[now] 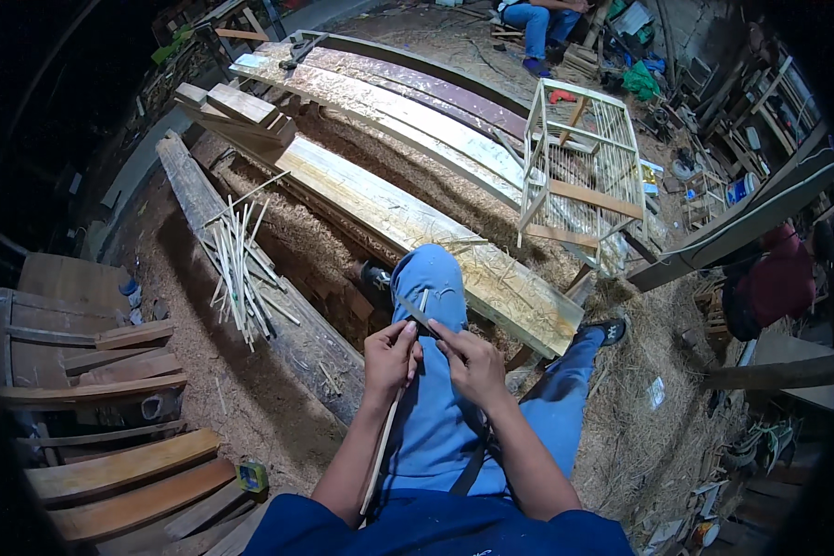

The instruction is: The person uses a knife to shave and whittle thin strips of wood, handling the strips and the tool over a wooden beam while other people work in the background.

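Observation:
Above my left thigh, my left hand [389, 361] is closed round a thin pale wooden stick [385, 449]. The stick's lower end runs back beside my left forearm, and its upper end stands up past my fingers. My right hand [474, 366] grips a knife, whose narrow grey blade [417, 314] lies close to the stick between my hands. The knife's handle is mostly hidden by my fingers. A dark strip [470, 468] shows below my right hand; whether it belongs to the knife I cannot tell. Left of my knee, a loose bundle of similar sticks [236, 269] lies across a weathered plank [310, 357].
Ahead runs a thick pale beam [389, 208] scattered with shavings. A slatted wooden cage [588, 176] stands at the far right, a red power tool [562, 96] by it. Curved wood pieces [130, 463] are stacked at the left. Another person [537, 28] sits at the back.

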### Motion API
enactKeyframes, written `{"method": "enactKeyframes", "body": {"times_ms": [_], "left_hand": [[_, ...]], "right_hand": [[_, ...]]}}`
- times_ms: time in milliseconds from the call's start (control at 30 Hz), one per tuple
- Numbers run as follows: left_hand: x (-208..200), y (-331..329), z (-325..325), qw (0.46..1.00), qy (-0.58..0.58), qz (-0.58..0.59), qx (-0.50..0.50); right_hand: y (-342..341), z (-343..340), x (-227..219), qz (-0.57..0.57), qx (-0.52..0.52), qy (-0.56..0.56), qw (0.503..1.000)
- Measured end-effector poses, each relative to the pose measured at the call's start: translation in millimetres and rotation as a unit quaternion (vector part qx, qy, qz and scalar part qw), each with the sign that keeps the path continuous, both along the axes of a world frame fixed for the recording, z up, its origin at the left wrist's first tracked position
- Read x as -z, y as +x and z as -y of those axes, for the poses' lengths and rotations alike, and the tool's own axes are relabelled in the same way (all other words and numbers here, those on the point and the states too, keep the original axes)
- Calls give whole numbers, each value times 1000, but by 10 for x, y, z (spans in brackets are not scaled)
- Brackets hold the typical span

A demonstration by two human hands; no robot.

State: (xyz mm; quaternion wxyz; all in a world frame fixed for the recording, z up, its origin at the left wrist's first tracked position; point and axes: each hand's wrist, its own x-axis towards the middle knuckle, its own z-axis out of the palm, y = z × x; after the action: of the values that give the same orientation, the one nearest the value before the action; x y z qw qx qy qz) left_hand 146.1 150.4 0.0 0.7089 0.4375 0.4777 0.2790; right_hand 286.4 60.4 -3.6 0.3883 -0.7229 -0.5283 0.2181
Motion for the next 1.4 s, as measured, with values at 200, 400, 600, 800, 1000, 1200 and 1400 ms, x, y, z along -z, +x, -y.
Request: {"method": "enactKeyframes", "body": {"times_ms": [200,400,600,800,1000,1200,1400], "left_hand": [[8,-36,87,1000,-11,15,-21],[-49,-60,132,1000,-2,24,-20],[-138,-17,103,1000,13,24,-13],[-246,194,-83,999,-33,11,21],[-27,288,-407,997,-40,56,29],[90,247,-473,996,-43,68,26],[103,253,-451,997,-48,56,9]], "right_hand": [[-58,-62,63,13,34,8,999],[-115,-116,59,52,64,8,997],[-55,-194,60,105,76,10,992],[349,-472,167,-69,138,122,980],[93,-319,-44,-110,130,90,981],[45,-252,-67,-98,78,94,988],[5,-215,-33,-8,70,55,996]]}}
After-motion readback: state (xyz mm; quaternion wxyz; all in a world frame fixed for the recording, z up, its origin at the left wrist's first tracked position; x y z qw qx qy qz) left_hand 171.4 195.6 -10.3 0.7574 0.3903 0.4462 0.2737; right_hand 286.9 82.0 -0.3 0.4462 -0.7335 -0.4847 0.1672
